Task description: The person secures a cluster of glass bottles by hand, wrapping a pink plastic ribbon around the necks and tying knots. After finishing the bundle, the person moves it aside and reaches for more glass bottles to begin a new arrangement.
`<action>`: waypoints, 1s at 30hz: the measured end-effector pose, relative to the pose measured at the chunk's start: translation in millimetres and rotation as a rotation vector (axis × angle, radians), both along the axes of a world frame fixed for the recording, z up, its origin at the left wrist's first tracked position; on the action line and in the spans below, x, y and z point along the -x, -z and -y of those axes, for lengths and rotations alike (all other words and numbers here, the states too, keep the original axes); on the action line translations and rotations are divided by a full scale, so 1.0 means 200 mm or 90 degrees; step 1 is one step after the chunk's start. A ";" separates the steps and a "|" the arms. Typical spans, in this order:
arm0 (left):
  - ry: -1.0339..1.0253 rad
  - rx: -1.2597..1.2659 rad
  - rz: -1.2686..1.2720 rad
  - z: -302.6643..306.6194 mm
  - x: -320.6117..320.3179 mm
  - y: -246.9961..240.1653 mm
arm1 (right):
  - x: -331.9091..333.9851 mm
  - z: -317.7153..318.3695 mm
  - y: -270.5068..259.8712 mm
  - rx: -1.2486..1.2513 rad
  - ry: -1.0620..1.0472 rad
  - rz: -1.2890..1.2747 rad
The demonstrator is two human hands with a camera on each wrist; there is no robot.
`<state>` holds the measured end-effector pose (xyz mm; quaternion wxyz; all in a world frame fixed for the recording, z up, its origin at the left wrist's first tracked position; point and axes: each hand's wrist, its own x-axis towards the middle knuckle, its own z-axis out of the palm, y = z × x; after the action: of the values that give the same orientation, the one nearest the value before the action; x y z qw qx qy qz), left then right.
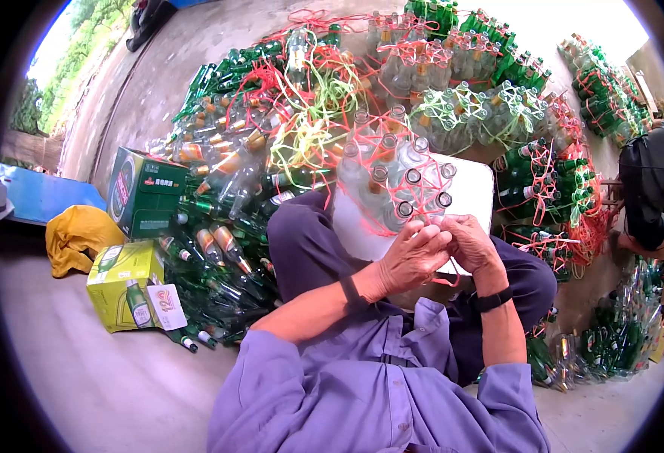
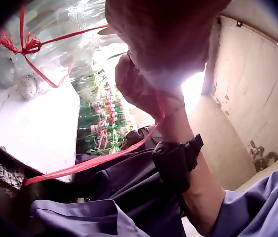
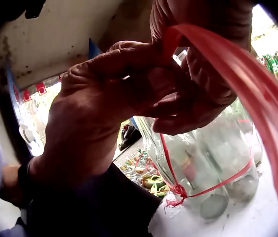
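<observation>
A grey concrete floor (image 1: 53,355) is stretching out around the seated person, and a stained pale wall (image 2: 257,94) is showing in the left wrist view. Loose bottles (image 1: 222,155) are lying in a heap on the left, beside a green carton (image 1: 147,192), a yellow-green box (image 1: 124,283) and a yellow cloth (image 1: 79,238). Tied bundles (image 1: 468,113) of clear and green bottles are standing farther back and to the right, the most distant ones fading into glare. At the right edge, a black bag (image 1: 656,174) is being partly cut off by the dark rim of the view.

A white bench (image 1: 471,192) is sitting in front of the person, and a bundle of clear bottles (image 1: 394,177) is standing on it, with red string (image 1: 422,204) crossing between the necks. A knot (image 3: 178,191) is showing low on the bundle's side.

The left hand (image 1: 415,257) and the right hand (image 1: 469,240) are meeting at the bundle's near edge, fingers bent and pinching a red strip (image 3: 237,69). The strip is also hanging below the hands. The hands are covering where it passes between the fingers, so its exact path is staying hidden. Both wrist views are showing the hands mostly in shadow, and several fingertips are being hard to make out.
</observation>
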<state>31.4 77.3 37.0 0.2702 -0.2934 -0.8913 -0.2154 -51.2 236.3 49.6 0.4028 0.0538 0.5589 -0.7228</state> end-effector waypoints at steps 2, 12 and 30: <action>-0.040 -0.023 -0.009 -0.01 -0.02 0.01 | 0.01 0.02 0.00 0.028 -0.011 0.043; -0.089 -0.132 0.003 0.04 -0.01 0.01 | -0.03 0.05 0.16 -0.008 0.044 -0.253; -0.170 -0.140 0.046 0.13 0.13 0.09 | -0.13 0.11 -0.02 0.041 0.164 0.029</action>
<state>4.5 51.3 18.6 0.2947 -0.1330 -0.9027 -0.2838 -25.9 215.1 54.3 0.3209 0.1281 0.5145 -0.7848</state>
